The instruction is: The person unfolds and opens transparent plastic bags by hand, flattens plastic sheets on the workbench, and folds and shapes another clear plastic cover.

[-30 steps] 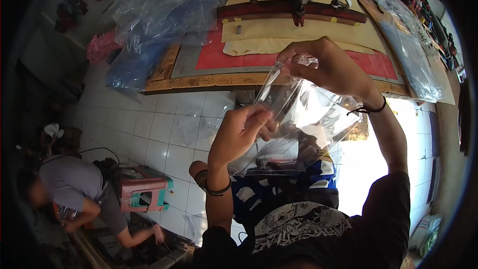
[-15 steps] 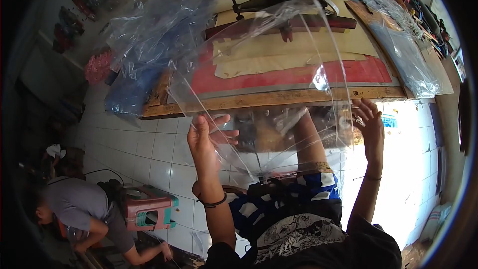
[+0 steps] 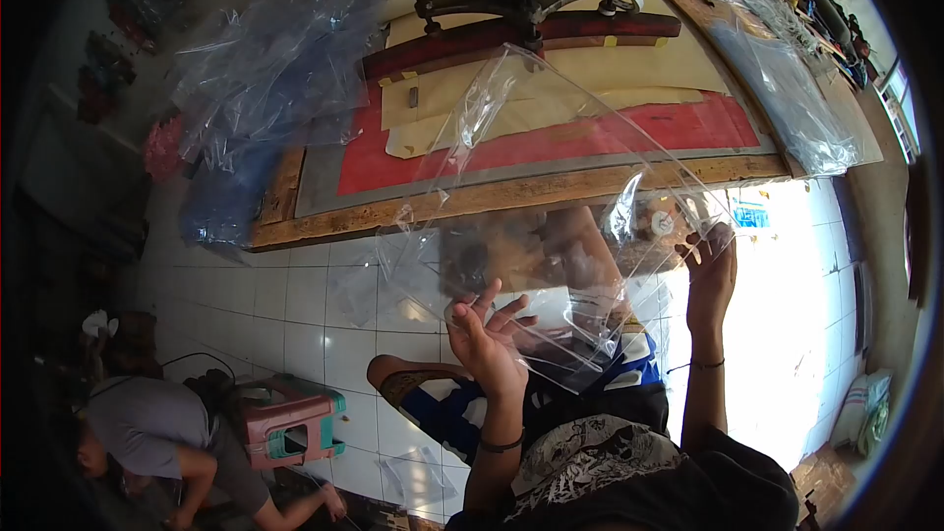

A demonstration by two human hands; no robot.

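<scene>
A clear plastic sheet (image 3: 580, 167) hangs spread out in front of me, one corner pointing up over the work table. My left hand (image 3: 490, 334) is at its lower left edge, palm up with the fingers spread. At the sheet's right corner, my right hand (image 3: 710, 261) has its fingers curled around or against the plastic; the exact grip is hard to make out through the glare. Behind the sheet are a wood-edged frame (image 3: 339, 224), a red panel (image 3: 359, 162) and a cream sheet (image 3: 688, 64) under a dark clamp bar (image 3: 629, 26).
Crumpled clear plastic (image 3: 265, 88) lies at the table's left, more plastic (image 3: 796, 108) at its right. A pink and green stool (image 3: 295, 428) stands on the tiled floor (image 3: 305, 310). Another person (image 3: 162, 428) bends over at the lower left. A sack (image 3: 855, 413) sits at the lower right.
The plastic sheet, bunched between both hands at first, has been opened out and turned corner-up. My hands have moved apart, my right hand outward and down, my left hand lower.
</scene>
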